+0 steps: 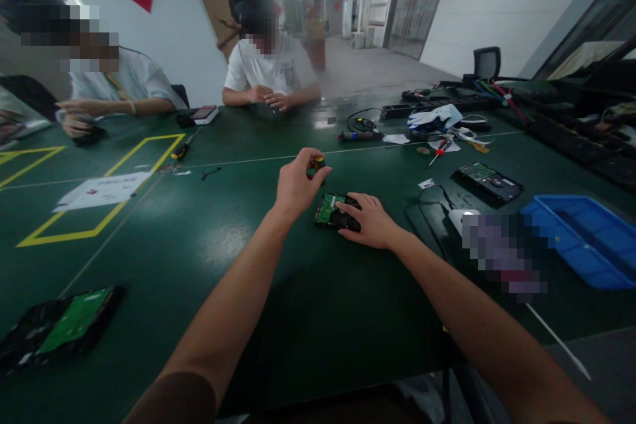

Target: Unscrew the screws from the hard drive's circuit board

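Have a hard drive (328,210) flat on the green table (189,278), clamped at its right end by the right hand (371,220). Grip a yellow-and-black screwdriver (320,163) in the left hand (298,179), upright at the drive's far left corner; cannot tell whether touching. See another drive (487,184) farther right, near a blue tray (596,271).

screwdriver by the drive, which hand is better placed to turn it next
Left, most likely: the left hand already holds the screwdriver roughly upright by the drive, while the right hand lies on the drive, perhaps steadying it.
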